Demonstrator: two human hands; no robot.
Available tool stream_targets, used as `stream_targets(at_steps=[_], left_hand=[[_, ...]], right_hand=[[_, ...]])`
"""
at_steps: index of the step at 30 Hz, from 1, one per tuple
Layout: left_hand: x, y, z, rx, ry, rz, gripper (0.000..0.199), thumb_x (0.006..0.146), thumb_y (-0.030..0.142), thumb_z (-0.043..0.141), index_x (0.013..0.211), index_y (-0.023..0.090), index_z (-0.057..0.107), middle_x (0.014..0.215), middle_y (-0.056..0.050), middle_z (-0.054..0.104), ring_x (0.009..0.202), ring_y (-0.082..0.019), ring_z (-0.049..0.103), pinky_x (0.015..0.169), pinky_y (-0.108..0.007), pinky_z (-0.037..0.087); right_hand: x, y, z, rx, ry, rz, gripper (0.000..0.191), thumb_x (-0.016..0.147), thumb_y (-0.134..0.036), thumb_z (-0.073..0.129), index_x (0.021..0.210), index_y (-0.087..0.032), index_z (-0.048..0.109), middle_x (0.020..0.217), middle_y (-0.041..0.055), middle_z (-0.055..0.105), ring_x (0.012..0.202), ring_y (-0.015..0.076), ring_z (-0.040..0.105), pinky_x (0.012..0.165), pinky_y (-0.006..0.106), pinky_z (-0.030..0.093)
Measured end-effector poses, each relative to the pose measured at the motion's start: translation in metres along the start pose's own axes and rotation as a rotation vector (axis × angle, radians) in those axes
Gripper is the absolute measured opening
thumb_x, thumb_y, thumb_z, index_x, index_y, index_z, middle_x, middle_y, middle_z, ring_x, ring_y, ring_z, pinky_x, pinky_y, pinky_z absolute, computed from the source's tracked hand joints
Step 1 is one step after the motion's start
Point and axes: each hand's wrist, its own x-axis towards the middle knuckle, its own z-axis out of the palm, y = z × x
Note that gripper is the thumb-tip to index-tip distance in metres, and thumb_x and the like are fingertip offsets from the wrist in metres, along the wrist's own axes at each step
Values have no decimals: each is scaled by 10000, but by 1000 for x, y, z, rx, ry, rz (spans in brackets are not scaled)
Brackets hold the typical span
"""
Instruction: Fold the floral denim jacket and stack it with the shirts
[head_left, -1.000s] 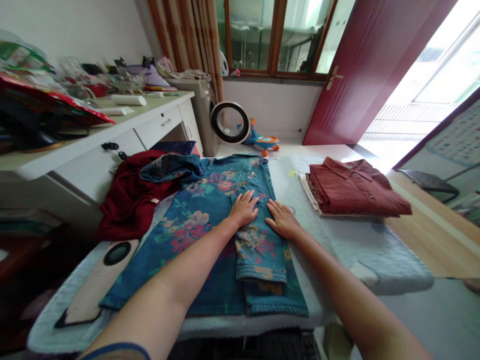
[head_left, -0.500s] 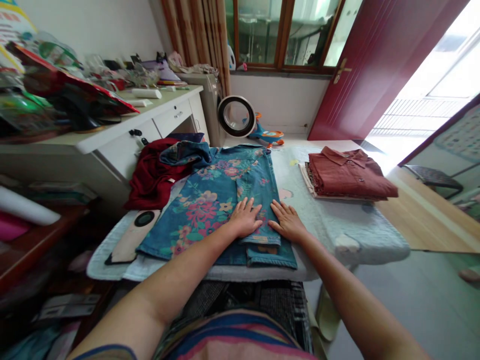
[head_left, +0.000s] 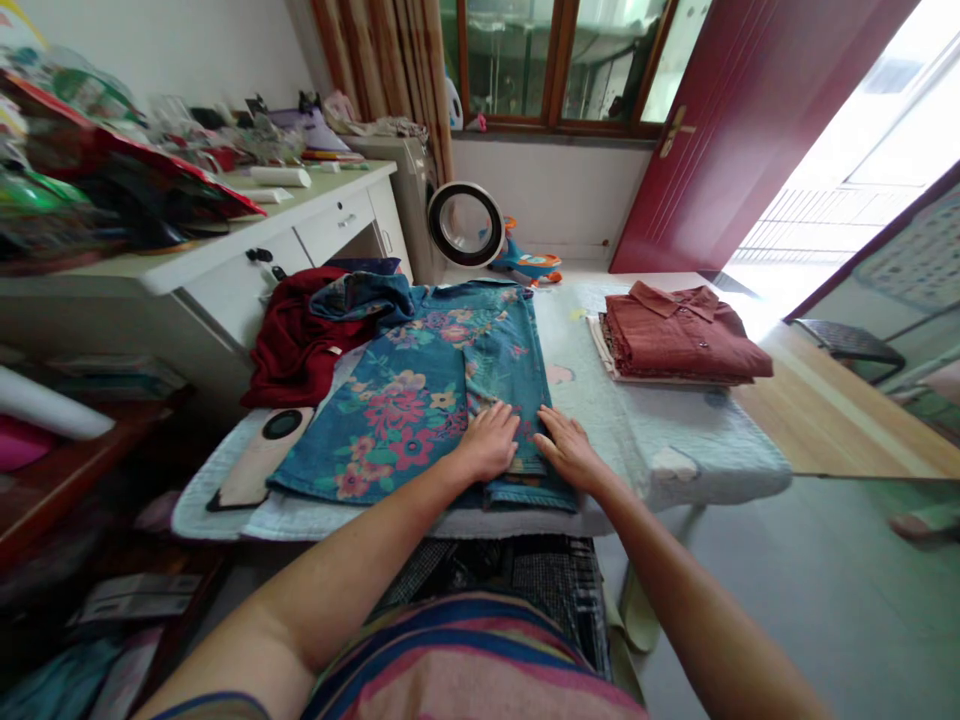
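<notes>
A blue floral denim jacket lies spread on the padded ironing board, with one sleeve folded along its right side. My left hand rests palm down on the lower part of this sleeve, its fingers close together and stretched forward. Along the jacket's right edge, my right hand lies with fingers out and thumb apart. The jacket's other sleeve is bunched at the far left, on a dark red garment. An iron-like pale flat thing with a dark round part lies at the board's left end.
Folded clothes, a rust-red shirt on top, are stacked on the board's right side. To the left stands a cluttered white desk. Beyond the board are a washing machine with its round door open and a blue-orange toy.
My left hand's fingers have drawn closer together on the sleeve. Both hands stay on the jacket near its right edge. The camera view has shifted slightly.
</notes>
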Motion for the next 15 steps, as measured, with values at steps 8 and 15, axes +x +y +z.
stream_targets(at_steps=[8, 15], left_hand=[[-9, 5, 17, -13, 128, -86, 558, 916, 368, 448, 1448, 200, 425, 1564, -98, 331, 1457, -343, 204, 1162, -526, 224], [-8, 5, 16, -70, 105, -114, 656, 903, 568, 436, 1465, 234, 402, 1583, -99, 286, 1454, -408, 161, 1155, -566, 186]], right_hand=[[-20, -21, 15, -114, 47, -34, 617, 957, -451, 392, 1494, -149, 356, 1588, 94, 252, 1470, 244, 210, 1183, 463, 189], [-43, -11, 17, -126, 68, -77, 647, 943, -461, 439, 1498, -141, 347, 1591, 100, 239, 1472, 238, 206, 1185, 444, 221]])
